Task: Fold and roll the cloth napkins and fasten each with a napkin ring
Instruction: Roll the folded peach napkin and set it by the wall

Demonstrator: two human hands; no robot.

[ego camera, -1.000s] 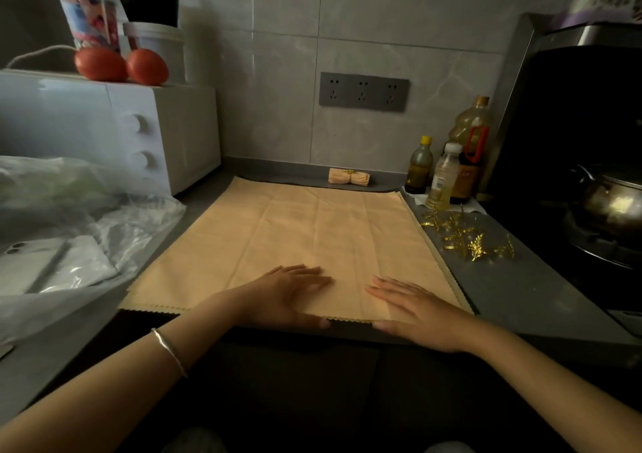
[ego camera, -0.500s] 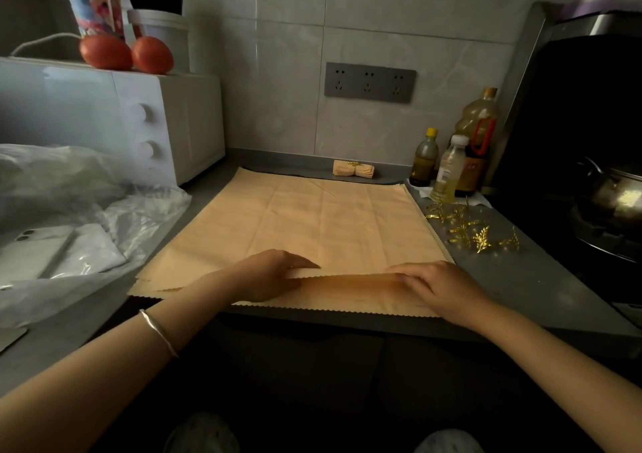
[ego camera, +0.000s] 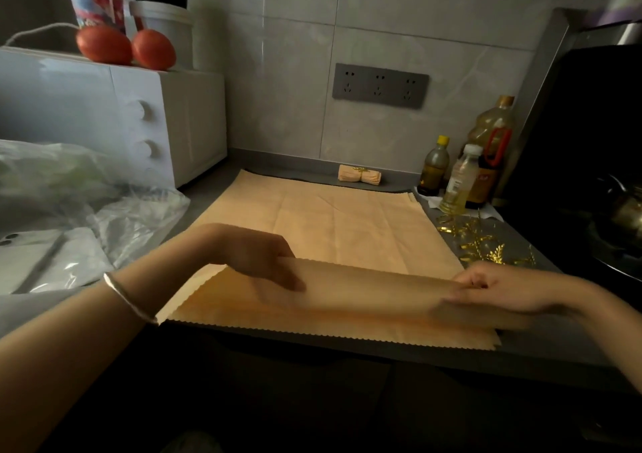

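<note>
1. Your left hand [ego camera: 257,256] grips the top napkin [ego camera: 347,289] by its near edge, fingers curled over it.
2. Your right hand [ego camera: 493,289] pinches the same edge at its right end.
3. That edge is raised off the napkin beneath [ego camera: 347,332], which lies flat on the counter [ego camera: 208,192].
4. A rolled, ringed napkin [ego camera: 359,175] sits by the back wall, and gold napkin rings [ego camera: 483,247] lie just right of the cloths.
</note>
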